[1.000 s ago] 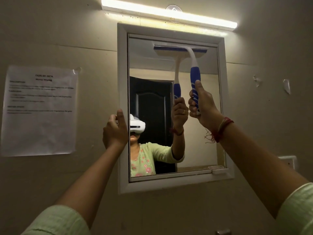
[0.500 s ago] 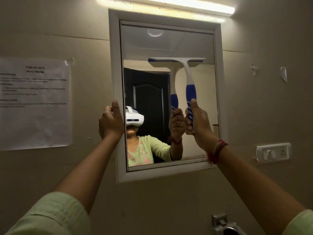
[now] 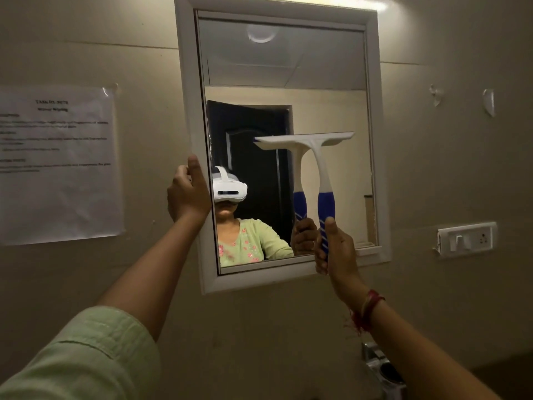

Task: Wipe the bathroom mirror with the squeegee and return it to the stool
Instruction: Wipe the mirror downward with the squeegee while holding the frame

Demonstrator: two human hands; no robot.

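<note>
A white-framed mirror (image 3: 372,140) hangs on the beige wall. My right hand (image 3: 336,249) grips the blue handle of a white squeegee (image 3: 317,157). Its blade lies flat against the glass at about mid-height on the right half. My left hand (image 3: 187,194) clasps the mirror's left frame edge, thumb on the front. The glass reflects the squeegee and a person in a green top with a white headset. The stool is out of sight.
A printed paper sheet (image 3: 57,166) is taped to the wall left of the mirror. A white switch plate (image 3: 467,239) sits on the wall to the right. A metal fitting (image 3: 383,368) shows below the mirror at the bottom.
My right hand has drawn the squeegee down the glass from the top of the mirror to about mid-height. My left hand has stayed on the frame.
</note>
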